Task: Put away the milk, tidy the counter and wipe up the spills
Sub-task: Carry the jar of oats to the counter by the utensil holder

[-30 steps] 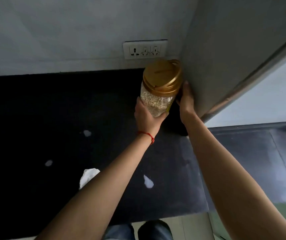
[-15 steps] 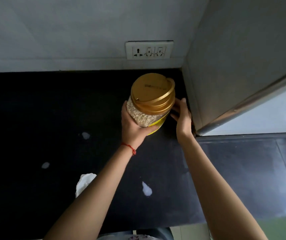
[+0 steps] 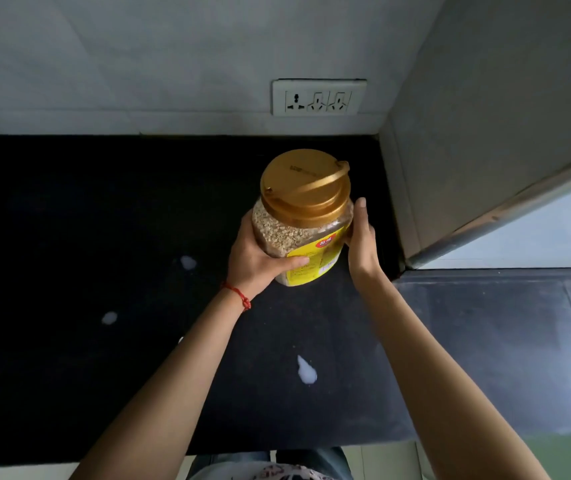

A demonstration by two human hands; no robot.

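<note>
The left hand [image 3: 259, 258] wraps its fingers and thumb round the side of the jar of oats [image 3: 299, 220], and the right hand [image 3: 362, 237] presses flat on the other side, fingers mostly straight. The jar sits between both hands, gold lid [image 3: 304, 187] up and leaning a little, and it may be just off the black counter [image 3: 69, 237]. Three milk spills [image 3: 306, 370] lie nearer the body than the hands, the closest below the right wrist.

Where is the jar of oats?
Head view, centre: the oat jar is between the left hand and right hand, over the black counter, below the wall socket.
</note>
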